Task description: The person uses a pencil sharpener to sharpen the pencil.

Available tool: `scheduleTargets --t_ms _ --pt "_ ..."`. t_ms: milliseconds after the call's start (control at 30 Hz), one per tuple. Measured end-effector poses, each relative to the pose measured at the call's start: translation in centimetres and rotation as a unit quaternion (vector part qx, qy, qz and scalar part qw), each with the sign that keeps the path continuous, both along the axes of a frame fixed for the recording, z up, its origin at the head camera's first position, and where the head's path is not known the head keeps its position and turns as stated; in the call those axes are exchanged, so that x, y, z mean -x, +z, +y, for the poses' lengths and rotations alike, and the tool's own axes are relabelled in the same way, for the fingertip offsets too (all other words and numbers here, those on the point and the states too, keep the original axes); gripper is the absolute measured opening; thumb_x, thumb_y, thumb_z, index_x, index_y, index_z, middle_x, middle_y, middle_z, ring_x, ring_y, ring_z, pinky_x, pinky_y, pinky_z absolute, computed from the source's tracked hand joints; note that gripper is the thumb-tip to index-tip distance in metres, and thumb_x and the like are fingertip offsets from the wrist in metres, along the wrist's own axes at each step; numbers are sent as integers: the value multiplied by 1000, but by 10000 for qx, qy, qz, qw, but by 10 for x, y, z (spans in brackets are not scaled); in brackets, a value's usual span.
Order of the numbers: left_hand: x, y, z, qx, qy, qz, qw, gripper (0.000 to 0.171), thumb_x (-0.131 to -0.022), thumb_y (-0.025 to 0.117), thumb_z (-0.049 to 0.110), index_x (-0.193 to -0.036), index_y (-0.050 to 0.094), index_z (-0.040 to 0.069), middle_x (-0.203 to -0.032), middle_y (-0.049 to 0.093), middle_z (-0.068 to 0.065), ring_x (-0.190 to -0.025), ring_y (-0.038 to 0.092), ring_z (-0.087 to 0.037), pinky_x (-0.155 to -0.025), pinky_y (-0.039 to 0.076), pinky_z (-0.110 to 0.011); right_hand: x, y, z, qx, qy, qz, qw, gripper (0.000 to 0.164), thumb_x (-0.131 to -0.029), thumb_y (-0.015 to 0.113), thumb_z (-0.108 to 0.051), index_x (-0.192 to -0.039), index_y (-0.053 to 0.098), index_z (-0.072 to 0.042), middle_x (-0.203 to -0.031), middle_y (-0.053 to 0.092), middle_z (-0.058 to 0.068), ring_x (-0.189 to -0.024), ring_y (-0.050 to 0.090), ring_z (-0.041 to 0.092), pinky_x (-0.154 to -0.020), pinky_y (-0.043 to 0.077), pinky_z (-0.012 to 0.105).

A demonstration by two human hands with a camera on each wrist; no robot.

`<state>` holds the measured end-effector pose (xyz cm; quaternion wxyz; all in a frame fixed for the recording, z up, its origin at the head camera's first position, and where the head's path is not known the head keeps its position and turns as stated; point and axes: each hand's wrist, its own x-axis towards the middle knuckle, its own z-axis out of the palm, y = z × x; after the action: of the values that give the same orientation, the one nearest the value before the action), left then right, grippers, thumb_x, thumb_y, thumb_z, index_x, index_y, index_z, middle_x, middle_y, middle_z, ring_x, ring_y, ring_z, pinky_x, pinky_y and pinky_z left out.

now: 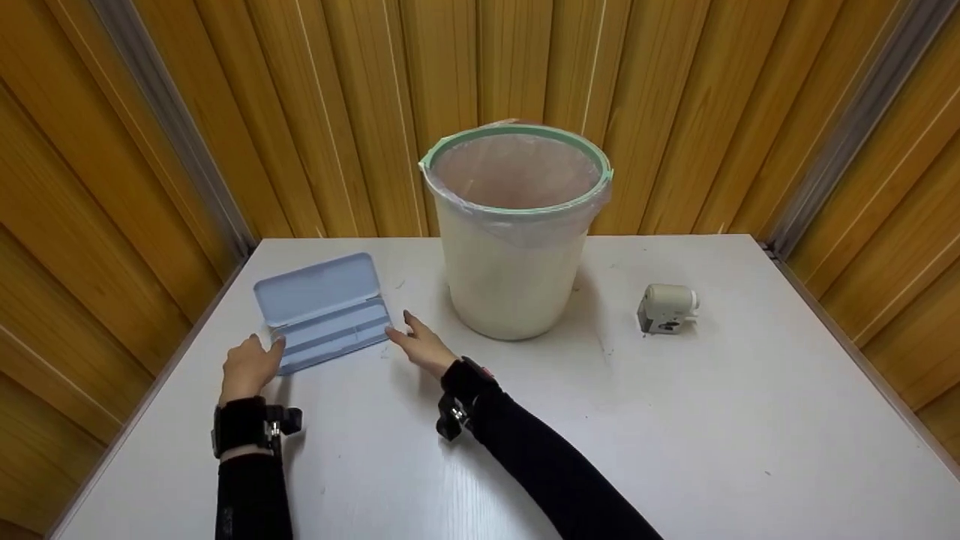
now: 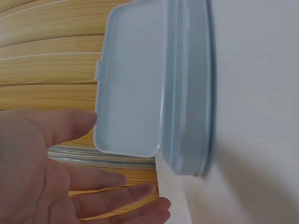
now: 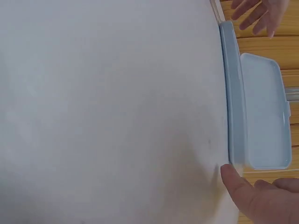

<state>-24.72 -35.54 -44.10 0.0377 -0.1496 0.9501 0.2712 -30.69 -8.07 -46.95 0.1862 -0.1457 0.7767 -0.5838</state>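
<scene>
Markings: a small dark mark [image 1: 670, 325] shows on the front of the boxy beige device [image 1: 670, 304]; it is too small to read. A faint mark [image 1: 227, 517] on the left black sleeve [image 1: 251, 487] is likewise unreadable.

Item position: the light blue case [image 1: 334, 345] lies open on the left part of the white surface [image 1: 675, 450]. Its lid [image 1: 319, 286] is swung back on the far side; the base, nearer the person, is divided lengthwise by raised ribs.

Left grip [image 1: 251, 366]: positioned at the left end of the case, near its front corner. The fingers are extended, with the thumb set apart from them. The left wrist view shows the palm side, with the thumb tip overlapping the edge of the lid in the line of sight; the right wrist view shows this grip apart from the case.

Right grip [image 1: 424, 346]: positioned just beside the right end of the case. Thumb and forefinger are spread. Contact with the case cannot be determined.

Surroundings: a cream bin [image 1: 514, 277] with a green rim and a translucent liner stands upright between the case and the device. Wood-patterned panels [image 1: 517, 67] enclose the surface.
</scene>
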Motion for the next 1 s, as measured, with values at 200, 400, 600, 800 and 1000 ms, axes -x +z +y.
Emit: scheduleTargets --t_ms 200,400,600,800,1000 --pt "5 -10 1 -404 156 -80 9990 70 -102 33 36 -141 30 -21 -143 36 -41 -132 38 -57 -107 38 -61 6 -12 -6 11 -34 -104 9999 74 -100 52 -35 -156 17 -1 -160 29 20 -148 29 34 -120 29 42" --pt "8 -16 3 -557 298 194 9978 61 -102 35 33 -130 47 -20 -133 48 -41 -120 51 -55 -98 45 -59 11 -13 -8 -145 161 -10 9998 78 -98 53 -36 -156 16 0 -161 27 18 -150 26 31 -122 24 40" --pt "8 -19 5 -327 329 516 9976 51 -99 38 23 -117 56 -21 -119 57 -42 -103 59 -51 -86 49 -56 13 -12 -9 -379 305 83 9988 79 -97 55 -36 -156 17 0 -160 29 18 -151 24 29 -123 20 41" --pt "5 -19 5 7 461 912 9948 31 -90 39 6 -91 58 -19 -98 61 -41 -77 58 -41 -69 49 -52 11 -10 -9 -656 321 297 9969 76 -95 58 -30 -154 23 1 -154 41 19 -144 38 30 -119 29 41" --pt "3 -19 2 386 545 1039 9923 36 -84 38 -2 -106 57 -24 -107 57 -47 -94 59 -60 -78 50 -61 6 -3 -12 -601 69 548 9967 61 -92 62 -15 -145 41 7 -134 61 21 -120 63 30 -95 54 34"
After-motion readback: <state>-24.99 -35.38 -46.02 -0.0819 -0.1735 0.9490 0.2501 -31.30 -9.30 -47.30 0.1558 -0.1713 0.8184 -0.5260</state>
